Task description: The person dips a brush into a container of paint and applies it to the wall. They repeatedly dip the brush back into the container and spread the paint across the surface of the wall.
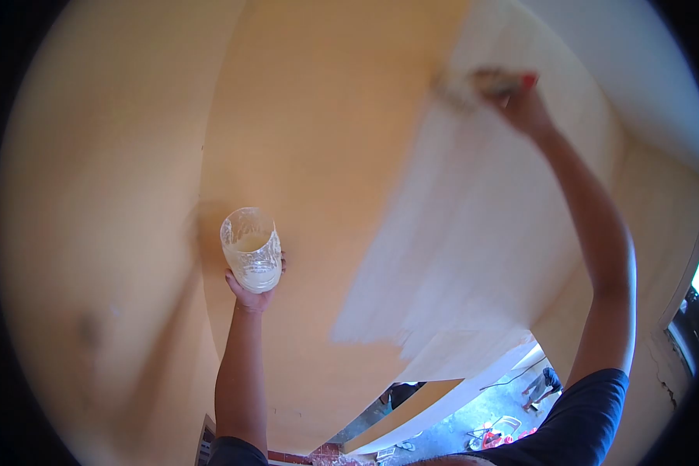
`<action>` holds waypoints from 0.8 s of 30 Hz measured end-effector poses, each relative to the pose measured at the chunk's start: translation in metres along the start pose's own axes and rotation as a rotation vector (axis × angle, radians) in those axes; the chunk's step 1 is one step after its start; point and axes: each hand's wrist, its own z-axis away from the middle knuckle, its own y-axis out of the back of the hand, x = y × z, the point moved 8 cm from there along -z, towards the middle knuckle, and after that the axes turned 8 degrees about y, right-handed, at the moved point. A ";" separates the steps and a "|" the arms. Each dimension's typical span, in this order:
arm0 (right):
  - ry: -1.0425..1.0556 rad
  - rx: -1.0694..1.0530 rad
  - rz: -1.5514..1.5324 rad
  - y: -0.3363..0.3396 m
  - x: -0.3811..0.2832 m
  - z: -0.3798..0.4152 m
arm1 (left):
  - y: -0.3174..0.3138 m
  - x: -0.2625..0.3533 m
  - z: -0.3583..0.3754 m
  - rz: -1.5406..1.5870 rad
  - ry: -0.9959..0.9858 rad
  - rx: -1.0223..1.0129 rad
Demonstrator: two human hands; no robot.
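My left hand (pixel 252 297) is wrapped round the lower part of a clear, cut-open plastic container (pixel 252 252), which holds a pale liquid and has white smears on its sides. Up at the right, my right hand (pixel 524 109) grips a brush (pixel 495 82) with a red part at its handle end, blurred by motion. The bristles are at the wall near the border between the orange-tan surface (pixel 318 140) and a whitish coated area (pixel 458 225). The coat's lower edge is streaky.
Below, through an opening, a bluish floor (pixel 450 423) shows, with a person (pixel 547 384) and red and white items (pixel 493 435) on it. A window (pixel 695 311) is at the far right, beside a cracked wall. A white ceiling (pixel 629 62) curves across the upper right.
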 end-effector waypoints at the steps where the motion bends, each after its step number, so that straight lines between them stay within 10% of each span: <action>1: 0.164 0.049 0.417 0.033 0.000 -0.029 | -0.002 0.001 0.001 -0.021 -0.009 0.016; 4: -0.036 0.130 0.775 0.061 -0.029 -0.053 | -0.004 -0.001 0.000 0.031 -0.001 0.013; 8: 0.387 -0.139 0.983 -0.026 -0.057 -0.009 | -0.002 0.000 0.001 -0.005 0.019 -0.012; 14: 0.602 -0.453 0.591 -0.214 -0.123 0.188 | 0.003 -0.002 0.001 0.015 -0.031 -0.002; 16: 0.280 -0.721 0.256 -0.265 -0.134 0.241 | 0.003 -0.006 0.006 -0.003 0.016 -0.014; 24: 0.269 0.098 0.471 -0.035 -0.040 0.051 | -0.003 0.000 0.000 0.039 0.028 -0.002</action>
